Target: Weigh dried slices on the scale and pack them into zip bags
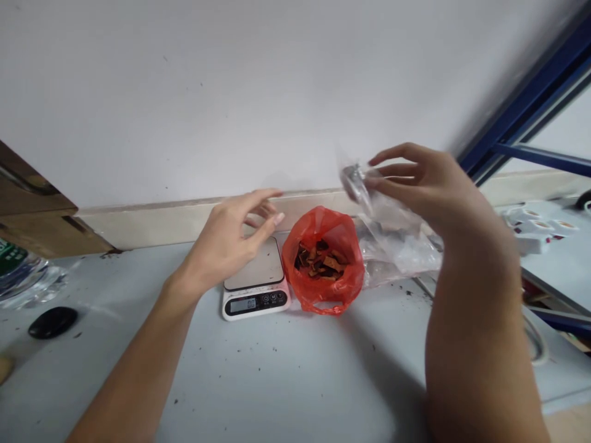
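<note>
My left hand hovers over the white digital scale, its fingers apart and nothing in them. The scale's display reads about 0.0. Right beside it stands an open red plastic bag with brown dried pieces inside. Above and to the right of that bag, my right hand pinches a clear plastic bag, which is smeared by motion. More clear plastic packaging lies behind and to the right of the red bag, partly hidden by my right wrist.
At the left are a black oval object, a large clear bottle and a wooden cabinet. A white power strip and a blue metal frame stand at the right. Dark crumbs dot the grey table; a wall runs behind.
</note>
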Demonstrator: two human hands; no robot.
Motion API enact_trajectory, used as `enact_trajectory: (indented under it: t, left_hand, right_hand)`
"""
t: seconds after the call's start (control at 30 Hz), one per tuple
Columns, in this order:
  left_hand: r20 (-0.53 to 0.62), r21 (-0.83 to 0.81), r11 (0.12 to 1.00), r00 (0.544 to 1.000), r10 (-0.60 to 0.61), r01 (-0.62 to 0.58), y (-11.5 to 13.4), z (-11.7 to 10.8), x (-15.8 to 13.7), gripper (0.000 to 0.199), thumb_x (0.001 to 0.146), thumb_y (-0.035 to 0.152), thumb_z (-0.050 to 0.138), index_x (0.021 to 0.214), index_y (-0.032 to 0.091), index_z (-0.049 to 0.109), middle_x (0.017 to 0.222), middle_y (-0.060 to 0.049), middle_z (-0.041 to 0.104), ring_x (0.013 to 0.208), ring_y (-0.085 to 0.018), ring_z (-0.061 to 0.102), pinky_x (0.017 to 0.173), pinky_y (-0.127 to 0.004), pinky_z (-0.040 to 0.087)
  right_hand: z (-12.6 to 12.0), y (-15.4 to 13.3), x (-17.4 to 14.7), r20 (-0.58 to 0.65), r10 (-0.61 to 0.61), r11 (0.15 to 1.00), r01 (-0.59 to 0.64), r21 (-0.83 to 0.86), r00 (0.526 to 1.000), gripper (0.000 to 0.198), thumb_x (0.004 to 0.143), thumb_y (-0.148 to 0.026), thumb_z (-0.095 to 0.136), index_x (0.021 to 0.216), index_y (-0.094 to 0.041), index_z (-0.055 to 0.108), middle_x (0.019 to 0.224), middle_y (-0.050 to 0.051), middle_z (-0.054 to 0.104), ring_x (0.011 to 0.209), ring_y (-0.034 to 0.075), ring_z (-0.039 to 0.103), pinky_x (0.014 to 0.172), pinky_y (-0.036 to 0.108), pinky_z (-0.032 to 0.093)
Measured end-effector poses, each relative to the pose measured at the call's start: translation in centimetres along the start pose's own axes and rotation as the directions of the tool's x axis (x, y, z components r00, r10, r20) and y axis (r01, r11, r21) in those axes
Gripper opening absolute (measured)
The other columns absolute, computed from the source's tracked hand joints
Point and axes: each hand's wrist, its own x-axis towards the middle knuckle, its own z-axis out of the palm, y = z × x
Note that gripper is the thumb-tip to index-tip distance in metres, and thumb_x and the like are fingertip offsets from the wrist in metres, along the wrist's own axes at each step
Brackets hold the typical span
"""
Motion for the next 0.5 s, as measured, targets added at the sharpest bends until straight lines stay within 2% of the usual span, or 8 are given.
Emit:
enact_trajectory:
  t: [0.07,0.13,0.23,0.27,0.33,0.4,0.47,0.5]
  left_hand:
    - [-0.048,-0.102,0.995,0.999,0.009,-0.014,0.0,0.1,0.1,0.044,0.096,0.037,0.063,0.136,0.019,0.063,0.13,-0.011,0.07,0.114,-0.023,0.068,0.093,-0.034,0.059]
    - [-0.054,-0.222,0.975,0.998,0.016,-0.028,-0.1,0.3,0.1,0.038,0.095,0.037,0.065,0.129,0.019,0.063,0.137,-0.012,0.066,0.121,-0.023,0.065,0.097,-0.035,0.058]
    - [-0.079,-0.334,0.942,0.997,0.017,-0.043,-0.2,0.1,0.3,0.019,0.095,0.038,0.068,0.1,0.02,0.065,0.109,-0.007,0.073,0.105,-0.02,0.069,0.092,-0.032,0.058]
    - [-0.108,-0.344,0.938,0.994,0.006,-0.043,-0.4,-0.1,0.3,0.02,0.093,0.039,0.07,0.091,0.02,0.063,0.096,-0.004,0.072,0.097,-0.019,0.07,0.087,-0.03,0.058]
    - [-0.177,-0.351,0.936,0.984,-0.037,-0.028,-0.8,-0.6,0.5,0.027,0.089,0.041,0.075,0.081,0.022,0.058,0.08,0.0,0.067,0.084,-0.018,0.07,0.079,-0.028,0.058]
    - [-0.241,-0.354,0.935,0.967,-0.089,-0.002,-1.3,-1.2,0.6,0.032,0.084,0.042,0.079,0.077,0.023,0.054,0.074,0.001,0.065,0.08,-0.018,0.071,0.074,-0.027,0.057]
    - [-0.284,-0.357,0.934,0.948,-0.143,0.034,-1.7,-1.6,0.7,0.032,0.08,0.041,0.081,0.077,0.024,0.054,0.073,0.001,0.068,0.077,-0.018,0.072,0.069,-0.026,0.057]
    - [-0.298,-0.357,0.932,0.939,-0.172,0.058,-1.8,-1.8,0.7,0.032,0.078,0.04,0.082,0.078,0.024,0.054,0.073,0.001,0.069,0.075,-0.018,0.073,0.066,-0.026,0.057]
  right_hand:
    - [1.6,-0.1,0.0,0.211,-0.133,0.982,0.101,0.159,0.968,0.038,0.065,-0.041,0.085,0.088,-0.023,0.061,0.082,0.002,0.068,0.08,0.018,0.066,0.064,0.03,0.049]
    - [3.3,-0.1,0.1,0.389,-0.204,0.954,0.094,0.283,0.898,0.041,0.065,-0.044,0.088,0.083,-0.022,0.058,0.081,0.001,0.066,0.073,0.015,0.062,0.059,0.027,0.046]
    - [5.2,-0.1,0.1,0.586,-0.199,0.928,-0.04,0.369,0.786,0.039,0.066,-0.042,0.089,0.079,-0.021,0.059,0.078,-0.001,0.066,0.067,0.013,0.059,0.056,0.026,0.046]
    - [5.5,-0.1,0.1,0.609,-0.175,0.926,-0.08,0.369,0.774,0.037,0.068,-0.041,0.089,0.079,-0.021,0.061,0.077,-0.001,0.066,0.066,0.013,0.058,0.057,0.026,0.047]
    - [5.6,0.1,0.3,0.597,-0.114,0.922,-0.138,0.36,0.794,0.033,0.077,-0.048,0.083,0.079,-0.02,0.065,0.076,0.0,0.067,0.069,0.014,0.06,0.062,0.027,0.051]
    - [5.2,0.4,0.5,0.595,-0.053,0.904,-0.215,0.37,0.802,0.047,0.085,-0.067,0.069,0.079,-0.02,0.067,0.079,0.003,0.069,0.075,0.017,0.064,0.071,0.031,0.056]
    - [4.7,0.8,0.7,0.646,-0.03,0.886,-0.279,0.37,0.762,0.067,0.078,-0.085,0.061,0.077,-0.019,0.069,0.079,0.006,0.072,0.078,0.02,0.067,0.077,0.036,0.058]
    - [4.5,0.9,0.8,0.664,-0.028,0.897,-0.274,0.347,0.747,0.069,0.072,-0.087,0.066,0.076,-0.019,0.07,0.078,0.007,0.072,0.078,0.02,0.068,0.078,0.037,0.058]
